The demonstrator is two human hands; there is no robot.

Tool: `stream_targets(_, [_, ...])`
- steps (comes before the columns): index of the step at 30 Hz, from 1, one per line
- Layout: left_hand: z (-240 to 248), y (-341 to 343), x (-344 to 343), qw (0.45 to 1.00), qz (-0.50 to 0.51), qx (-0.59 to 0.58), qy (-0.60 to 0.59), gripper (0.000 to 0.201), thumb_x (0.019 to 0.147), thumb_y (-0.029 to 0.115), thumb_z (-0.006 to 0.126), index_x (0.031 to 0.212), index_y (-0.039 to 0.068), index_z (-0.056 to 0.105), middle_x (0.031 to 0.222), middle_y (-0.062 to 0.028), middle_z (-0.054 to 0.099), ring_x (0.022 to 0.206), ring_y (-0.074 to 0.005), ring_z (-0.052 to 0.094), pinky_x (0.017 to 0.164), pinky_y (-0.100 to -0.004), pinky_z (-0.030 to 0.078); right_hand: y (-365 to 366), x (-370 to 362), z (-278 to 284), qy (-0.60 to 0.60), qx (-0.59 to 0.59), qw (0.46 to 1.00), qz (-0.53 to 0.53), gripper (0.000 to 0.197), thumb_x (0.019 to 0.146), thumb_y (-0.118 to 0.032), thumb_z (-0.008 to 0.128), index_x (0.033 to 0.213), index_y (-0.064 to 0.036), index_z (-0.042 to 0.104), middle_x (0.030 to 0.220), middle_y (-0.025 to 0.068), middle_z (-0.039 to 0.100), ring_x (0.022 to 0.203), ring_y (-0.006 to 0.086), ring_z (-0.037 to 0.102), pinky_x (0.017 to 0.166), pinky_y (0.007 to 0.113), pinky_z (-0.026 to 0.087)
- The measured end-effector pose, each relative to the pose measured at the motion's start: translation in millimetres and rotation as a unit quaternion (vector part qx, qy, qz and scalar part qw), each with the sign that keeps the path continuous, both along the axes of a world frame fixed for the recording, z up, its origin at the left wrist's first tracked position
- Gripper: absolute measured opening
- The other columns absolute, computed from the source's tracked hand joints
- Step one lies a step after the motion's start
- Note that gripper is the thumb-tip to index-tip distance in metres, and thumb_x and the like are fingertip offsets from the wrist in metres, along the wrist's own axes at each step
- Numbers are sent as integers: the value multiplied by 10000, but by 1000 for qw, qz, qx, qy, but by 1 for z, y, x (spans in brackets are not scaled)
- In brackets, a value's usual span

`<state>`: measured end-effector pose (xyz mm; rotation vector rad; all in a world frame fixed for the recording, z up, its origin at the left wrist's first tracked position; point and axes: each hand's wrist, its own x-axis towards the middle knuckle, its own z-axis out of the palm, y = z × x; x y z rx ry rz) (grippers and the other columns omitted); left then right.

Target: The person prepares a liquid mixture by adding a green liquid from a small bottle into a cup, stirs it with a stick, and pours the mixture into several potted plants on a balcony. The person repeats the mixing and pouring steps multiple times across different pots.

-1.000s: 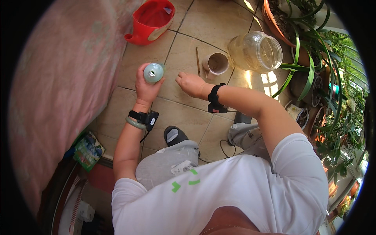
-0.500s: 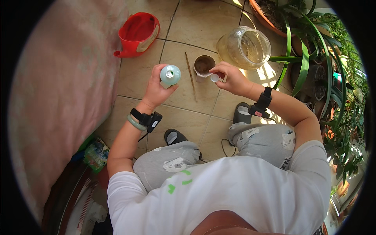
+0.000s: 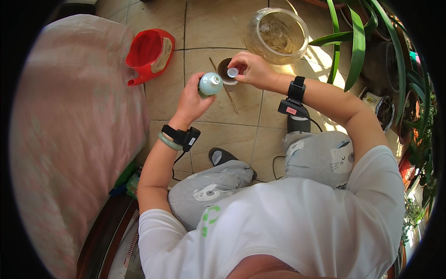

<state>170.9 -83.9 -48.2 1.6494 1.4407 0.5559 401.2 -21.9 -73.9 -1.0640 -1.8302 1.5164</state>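
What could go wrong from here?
The left hand grips a pale green bottle whose top looks uncapped, so a tilt or squeeze might spill some on the floor.
The right hand pinches a small white cap seen over the mug; it could slip and drop in.
The glass jar appears close to that hand, so a careless swing might knock it.
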Motion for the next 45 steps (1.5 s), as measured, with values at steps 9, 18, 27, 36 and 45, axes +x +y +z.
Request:
stream_targets(9, [13, 10, 14, 996, -29, -12, 89, 526, 658, 109, 733, 1130, 65, 505, 1053, -151, 590, 985, -340, 574, 814, -391, 482, 2, -4, -1, 39, 6, 999, -5, 198, 689, -42, 695, 882, -24, 656, 877, 83, 585, 738, 185, 588, 667, 296, 502])
stream_targets(18, [28, 14, 21, 975, -53, 8, 218, 577, 662, 151, 744, 1184, 90, 506, 1122, -120, 586, 1028, -320, 571, 831, -389, 485, 0, -3, -1, -36, -2, 999, 5, 214, 714, -129, 717, 891, -27, 655, 879, 106, 615, 776, 233, 606, 681, 341, 494])
stream_targets(27, [44, 14, 28, 952, -72, -5, 298, 595, 658, 179, 758, 1197, 120, 515, 1125, -105, 592, 1038, -320, 568, 815, -403, 492, -3, -3, -4, -58, 16, 998, 6, 212, 717, -85, 695, 913, -36, 630, 868, 84, 595, 772, 221, 590, 684, 331, 485])
stream_targets(36, [47, 15, 29, 939, -88, 7, 332, 568, 653, 204, 758, 1171, 136, 533, 1074, -89, 611, 1002, -312, 578, 788, -412, 499, -4, -4, -7, -75, 12, 997, 5, 216, 714, -85, 695, 910, -29, 625, 898, 100, 600, 827, 255, 593, 716, 349, 486])
stream_targets(45, [46, 16, 31, 937, -94, 9, 336, 565, 656, 219, 758, 1171, 134, 545, 1053, -99, 620, 983, -315, 589, 783, -406, 499, -3, -4, -9, -96, 11, 995, 7, 210, 716, -68, 680, 915, -26, 629, 905, 114, 610, 835, 263, 596, 735, 349, 489])
